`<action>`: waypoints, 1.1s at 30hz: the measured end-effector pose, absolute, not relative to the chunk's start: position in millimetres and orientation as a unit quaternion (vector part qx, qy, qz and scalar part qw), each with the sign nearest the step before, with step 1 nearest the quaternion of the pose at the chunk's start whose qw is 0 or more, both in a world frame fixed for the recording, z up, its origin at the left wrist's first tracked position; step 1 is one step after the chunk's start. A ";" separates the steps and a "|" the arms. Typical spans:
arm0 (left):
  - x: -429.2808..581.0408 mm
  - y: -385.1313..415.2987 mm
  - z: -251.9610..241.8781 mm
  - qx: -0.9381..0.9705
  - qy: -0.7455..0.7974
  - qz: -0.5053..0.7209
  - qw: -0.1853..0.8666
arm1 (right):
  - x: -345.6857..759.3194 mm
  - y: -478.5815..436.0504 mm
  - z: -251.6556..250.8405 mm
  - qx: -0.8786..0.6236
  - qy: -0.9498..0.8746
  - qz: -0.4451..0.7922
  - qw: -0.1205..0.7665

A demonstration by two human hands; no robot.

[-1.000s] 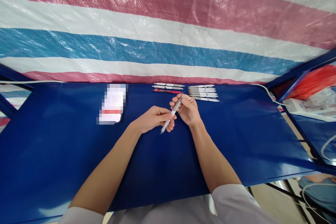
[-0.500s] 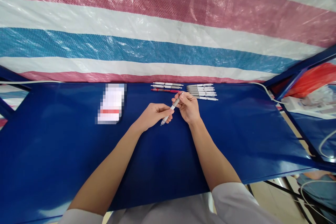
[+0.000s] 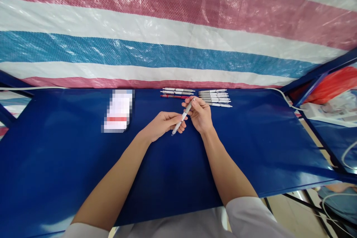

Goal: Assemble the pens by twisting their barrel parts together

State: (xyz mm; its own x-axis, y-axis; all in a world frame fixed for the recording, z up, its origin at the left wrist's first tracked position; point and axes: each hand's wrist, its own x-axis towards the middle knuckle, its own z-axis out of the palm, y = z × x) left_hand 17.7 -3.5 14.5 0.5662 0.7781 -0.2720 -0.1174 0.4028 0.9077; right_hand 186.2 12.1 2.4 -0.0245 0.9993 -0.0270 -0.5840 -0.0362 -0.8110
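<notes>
Between both hands, above the blue table [image 3: 237,148], is a white and grey pen [image 3: 178,124], slanting with its grey end up and to the right. My left hand [image 3: 163,124] is closed on the white barrel, thumb on top. With thumb and fingers, my right hand [image 3: 201,113] pinches the grey upper end near its tip. Behind the hands lie a red pen [image 3: 173,96] and a few white pens [image 3: 178,91]. To the right of these, several more white and grey pens [image 3: 214,96] lie in a row, partly behind my right hand.
A phone-like slab with a blurred screen [image 3: 118,111] lies on the table's left. A striped plastic sheet [image 3: 167,52] hangs along the back edge. White cables [image 3: 281,96] run by the blue frame at right, where a red bag [image 3: 329,85] sits beyond.
My left hand has shifted slightly right and down along with the pen's lower end. The right hand stays nearly in place, still pinching the upper end.
</notes>
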 end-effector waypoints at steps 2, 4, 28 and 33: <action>16.1 -3.5 15.1 0.438 0.337 0.286 0.783 | 186.7 10.2 2.9 -0.316 -0.328 0.651 0.607; 14.7 -3.6 15.7 0.429 0.317 0.272 0.801 | 187.5 8.7 2.3 -0.308 -0.335 0.660 0.597; 16.2 -2.3 19.3 0.618 0.415 0.305 0.593 | 184.0 14.5 -0.1 -0.365 -0.316 0.620 0.618; 17.4 -1.3 14.3 0.624 0.450 0.344 0.538 | 180.9 16.3 -0.9 -0.391 -0.314 0.597 0.627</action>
State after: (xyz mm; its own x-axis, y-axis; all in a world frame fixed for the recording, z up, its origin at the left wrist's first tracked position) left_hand 17.4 -1.3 14.3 0.3572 0.9324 -0.0550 0.1916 -0.0156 0.9813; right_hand 180.9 16.3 -0.9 0.0910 0.9932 -0.0732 -0.5033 -0.0176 -0.8640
